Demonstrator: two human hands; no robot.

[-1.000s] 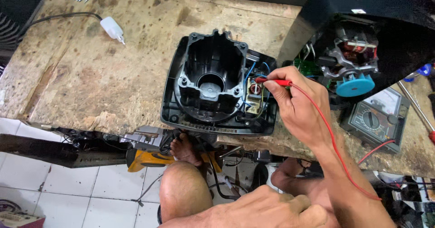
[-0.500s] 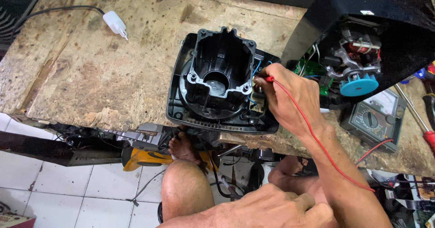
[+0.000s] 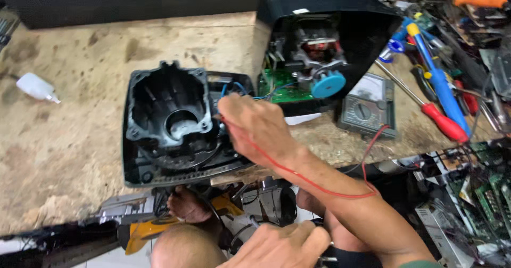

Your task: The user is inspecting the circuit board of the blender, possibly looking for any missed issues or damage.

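Note:
My right hand (image 3: pixel 255 129) is shut on a red test probe, pressed against the right inner side of a black plastic appliance housing (image 3: pixel 170 124) that lies on the wooden workbench (image 3: pixel 69 140). The probe's tip is hidden behind my fingers. Its red lead (image 3: pixel 319 185) runs along my forearm and up to a grey multimeter (image 3: pixel 367 105). My left hand (image 3: pixel 277 244) is low at the bottom edge, above my knee, fingers curled; anything inside it is hidden.
An open motor unit (image 3: pixel 319 60) with a green circuit board (image 3: pixel 279 87) stands behind the housing. A red-handled screwdriver (image 3: pixel 442 121), a blue tool (image 3: pixel 436 76) and loose circuit boards (image 3: pixel 479 193) crowd the right. A small white bottle (image 3: pixel 36 87) lies far left.
The view has swung right and closer. My right hand has pushed the red probe further into the housing's right side, so the tip is now covered. My left hand stays low.

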